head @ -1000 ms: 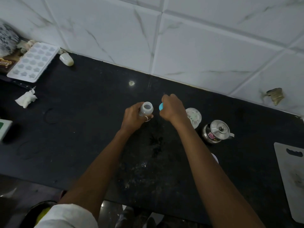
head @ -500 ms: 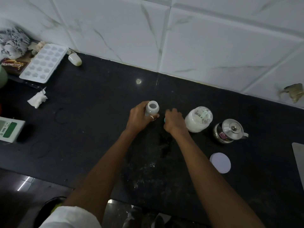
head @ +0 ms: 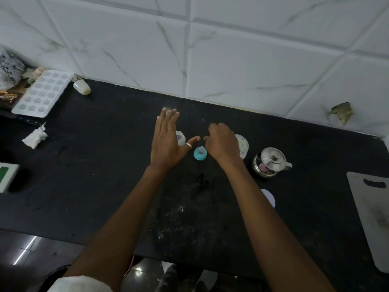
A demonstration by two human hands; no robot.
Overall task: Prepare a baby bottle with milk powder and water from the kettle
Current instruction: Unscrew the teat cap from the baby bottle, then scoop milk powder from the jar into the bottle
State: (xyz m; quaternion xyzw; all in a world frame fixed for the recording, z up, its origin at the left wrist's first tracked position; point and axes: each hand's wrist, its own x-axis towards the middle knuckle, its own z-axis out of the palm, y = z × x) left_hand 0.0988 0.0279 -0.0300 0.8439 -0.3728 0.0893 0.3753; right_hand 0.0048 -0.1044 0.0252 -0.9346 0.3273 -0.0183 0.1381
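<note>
A small clear baby bottle (head: 180, 138) stands upright and uncapped on the black counter (head: 105, 165). My left hand (head: 168, 142) hovers just left of it, fingers spread, holding nothing. The blue bottle cap with its teat (head: 200, 153) rests on the counter between my hands. My right hand (head: 222, 143) is above the counter, fingers loosely curled and empty, partly hiding a clear jar of white milk powder (head: 243, 145). A small steel kettle (head: 270, 162) with a lid stands to the right. The jar's white round lid (head: 268, 197) lies flat, partly behind my right forearm.
A white ice tray (head: 42, 92) and a small white object (head: 82, 87) sit at the back left. A crumpled tissue (head: 34, 137) lies left. A white-and-green device (head: 7, 175) is at the left edge, a grey cutting board (head: 372, 218) at the right. A tiled wall (head: 210, 49) backs the counter.
My left hand has let go of the bottle and opened. My right hand has set the blue cap down on the counter and released it.
</note>
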